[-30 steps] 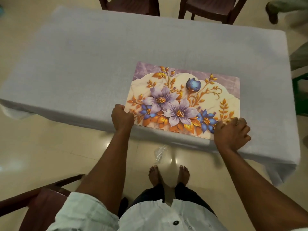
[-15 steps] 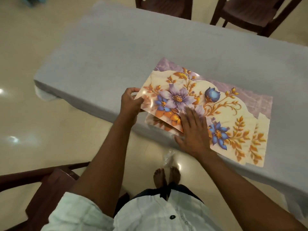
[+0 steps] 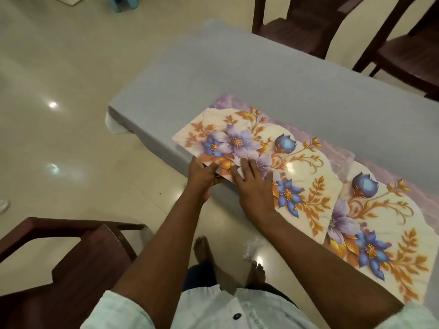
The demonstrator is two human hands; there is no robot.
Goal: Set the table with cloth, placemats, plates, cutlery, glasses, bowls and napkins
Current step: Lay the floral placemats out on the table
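While the top placemat [image 3: 256, 150] lies on the grey cloth [image 3: 261, 74] at the table's near edge, overlapping a second placemat [image 3: 384, 233] to its right, treat it as a thin, glossy, bendy sheet that will likely slide easily. Your left hand [image 3: 202, 176] pinches its near left corner, thumb on top; your right hand [image 3: 254, 186] presses flat on it, fingers straight. Take it by an edge or corner, as you do. Dark wooden chairs [image 3: 306, 27] stand beyond the table, another [image 3: 71, 262] beside you.

Left hand [image 3: 203, 175] curled in a grip; right hand [image 3: 254, 186] flat, fingers spread.
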